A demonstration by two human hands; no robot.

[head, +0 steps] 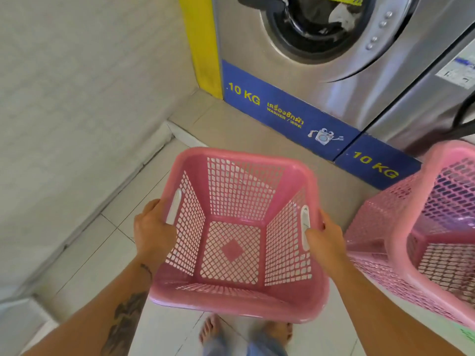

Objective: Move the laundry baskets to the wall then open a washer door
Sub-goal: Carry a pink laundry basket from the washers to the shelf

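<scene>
Pale tiled floor [92, 255] before steel front-loading washer [341, 80], both hands, left hand [154, 233], right hand [324, 240], clamped on empty pink plastic lattice basket [237, 201] rims, second pink basket [421, 227] just right

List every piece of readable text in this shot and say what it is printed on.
"10 KG" on the left blue base panel under the washer.
"WASHER /" on the same panel, under a line of Thai script I cannot transcribe reliably.
"10 KG" on the right blue base panel.
White sticker on the right machine: blurred, unreadable.
</scene>
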